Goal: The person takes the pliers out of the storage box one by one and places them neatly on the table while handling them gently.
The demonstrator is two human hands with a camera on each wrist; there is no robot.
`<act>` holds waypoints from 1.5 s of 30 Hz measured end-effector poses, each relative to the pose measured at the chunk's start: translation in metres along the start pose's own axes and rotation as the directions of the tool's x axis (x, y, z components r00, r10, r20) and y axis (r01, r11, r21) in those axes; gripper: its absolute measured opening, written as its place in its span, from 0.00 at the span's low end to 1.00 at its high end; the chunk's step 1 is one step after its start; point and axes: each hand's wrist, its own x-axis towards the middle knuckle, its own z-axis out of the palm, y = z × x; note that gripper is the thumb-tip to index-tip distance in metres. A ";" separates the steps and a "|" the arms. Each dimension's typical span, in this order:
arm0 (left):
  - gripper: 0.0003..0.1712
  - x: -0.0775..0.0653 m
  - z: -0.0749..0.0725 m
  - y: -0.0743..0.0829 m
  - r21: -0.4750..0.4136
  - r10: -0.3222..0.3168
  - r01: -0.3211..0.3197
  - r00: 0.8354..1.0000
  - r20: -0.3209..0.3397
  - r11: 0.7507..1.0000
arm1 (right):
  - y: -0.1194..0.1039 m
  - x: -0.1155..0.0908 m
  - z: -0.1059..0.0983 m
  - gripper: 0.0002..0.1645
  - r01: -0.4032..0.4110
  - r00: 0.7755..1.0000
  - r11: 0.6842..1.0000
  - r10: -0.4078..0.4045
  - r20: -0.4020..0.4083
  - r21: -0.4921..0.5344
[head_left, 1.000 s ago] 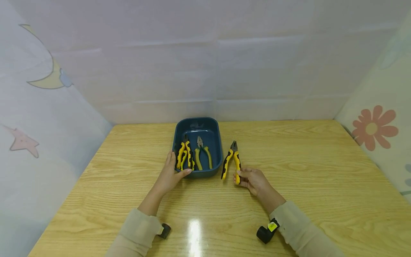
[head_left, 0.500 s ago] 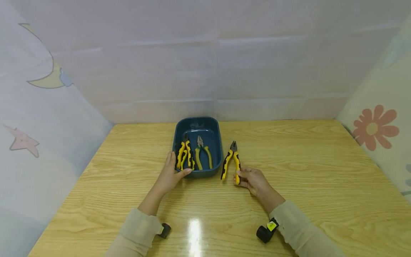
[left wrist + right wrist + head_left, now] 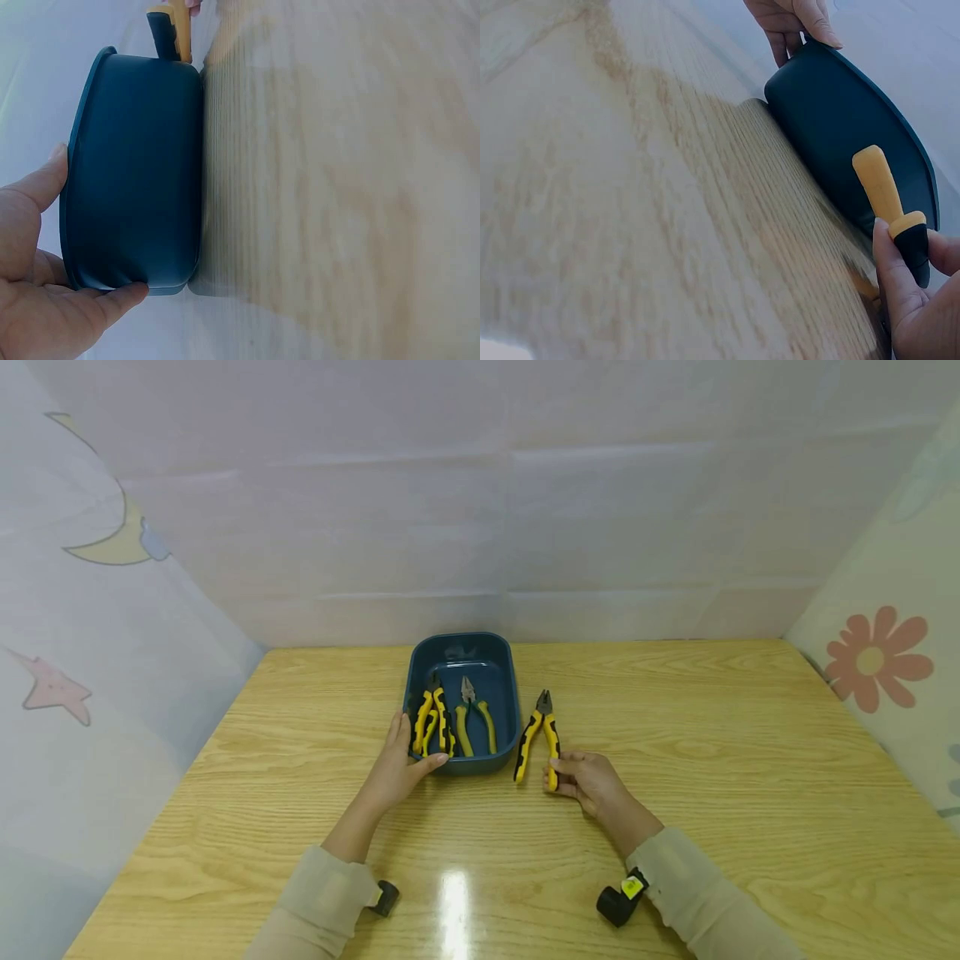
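Note:
A dark blue rectangular tub [image 3: 512, 693] stands near the table's back edge in the head view. My left hand [image 3: 392, 771] grips its near-left corner, thumb at the front rim and fingers along the left side; the left wrist view shows the tub's outer wall [image 3: 135, 172]. Just right of the tub, my right hand [image 3: 592, 781] pinches the right handle of yellow-and-black pliers [image 3: 555, 747], whose handles are spread and jaws point away. Inside the tub, combination pliers with green-yellow handles [image 3: 462, 732] lie right of yellow-and-black pliers [image 3: 440, 718], which overlap another yellow handle.
The wooden table [image 3: 712, 760] extends to both sides and in front of the tub. A pale cloth wall [image 3: 465, 510] rises right behind the table, with printed side walls left and right. A black wrist camera [image 3: 618, 906] hangs at the right cuff.
My right hand and the pliers have shifted very slightly left, toward the tub. The left hand and the tub stay as they were.

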 end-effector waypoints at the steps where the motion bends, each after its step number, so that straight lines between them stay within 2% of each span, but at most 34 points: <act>1: 0.52 0.000 0.000 0.000 0.000 0.001 -0.001 1.000 0.000 1.000 | 0.000 0.000 0.000 0.19 -0.001 1.000 1.000 0.001 0.000 -0.001; 29: 0.53 -0.001 0.001 0.001 -0.003 -0.004 0.004 1.000 0.005 1.000 | -0.001 -0.001 0.007 0.18 -0.012 0.997 0.998 0.007 -0.081 -0.069; 45: 0.52 -0.001 0.000 0.000 0.002 -0.006 0.006 1.000 -0.003 1.000 | -0.001 -0.001 0.008 0.18 0.010 0.996 0.992 -0.021 -0.085 -0.129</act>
